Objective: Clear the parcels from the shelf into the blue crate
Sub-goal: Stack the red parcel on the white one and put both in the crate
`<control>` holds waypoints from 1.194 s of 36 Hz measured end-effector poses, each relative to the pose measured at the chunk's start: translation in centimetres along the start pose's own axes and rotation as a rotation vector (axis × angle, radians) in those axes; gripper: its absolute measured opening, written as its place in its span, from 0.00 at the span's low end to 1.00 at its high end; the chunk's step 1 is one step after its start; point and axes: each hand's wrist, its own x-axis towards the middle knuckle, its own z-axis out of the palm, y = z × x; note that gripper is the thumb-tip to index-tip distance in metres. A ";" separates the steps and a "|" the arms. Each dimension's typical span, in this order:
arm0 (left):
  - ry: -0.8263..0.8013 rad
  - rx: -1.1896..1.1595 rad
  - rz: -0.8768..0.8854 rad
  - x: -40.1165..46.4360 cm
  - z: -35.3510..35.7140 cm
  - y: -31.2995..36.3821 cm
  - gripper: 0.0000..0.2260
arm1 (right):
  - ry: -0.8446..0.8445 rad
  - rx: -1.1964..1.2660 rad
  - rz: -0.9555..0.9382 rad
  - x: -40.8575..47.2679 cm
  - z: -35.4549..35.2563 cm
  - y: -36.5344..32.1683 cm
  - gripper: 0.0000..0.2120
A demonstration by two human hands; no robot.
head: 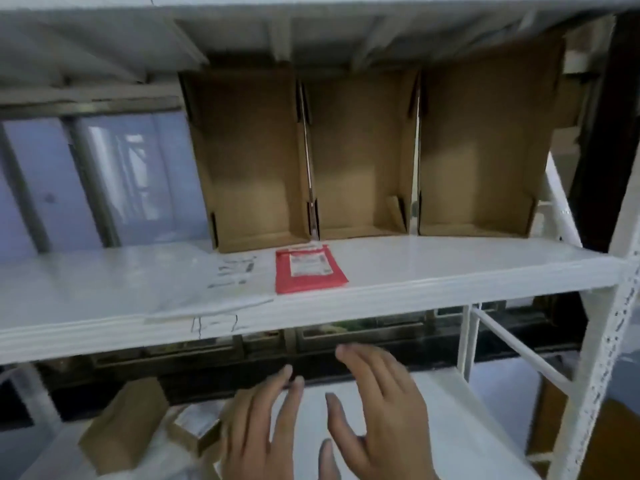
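Note:
A red flat parcel point(309, 270) with a white label lies near the front edge of the white shelf point(433, 268). To its left lies a flat white mailer point(211, 289) with printed text, hanging slightly over the edge. Both hands are below the shelf's front edge, raised side by side with fingers spread. My left hand point(261, 424) holds nothing. My right hand point(377, 407) is also empty. Neither hand touches a parcel. No blue crate is in view.
Three empty open cardboard bins point(360, 161) stand side by side at the back of the shelf. On the lower shelf at left lie brown cardboard boxes point(121, 420) and white bags. A white shelf upright point(602, 358) runs down the right side.

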 end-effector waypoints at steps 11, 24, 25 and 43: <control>-0.192 0.259 -0.257 18.8 -1.4 -9.0 0.23 | -0.493 -0.252 0.146 19.3 6.0 2.9 0.21; -0.701 0.292 -0.354 18.8 2.9 -14.3 0.27 | -1.154 -0.192 0.150 18.2 10.0 4.8 0.45; -0.723 0.296 -0.360 18.9 2.9 -14.3 0.27 | -1.173 -0.195 0.141 18.2 9.7 4.7 0.47; -0.665 -0.136 -0.612 21.8 5.0 -9.8 0.24 | -0.759 0.223 0.191 19.4 7.5 5.1 0.24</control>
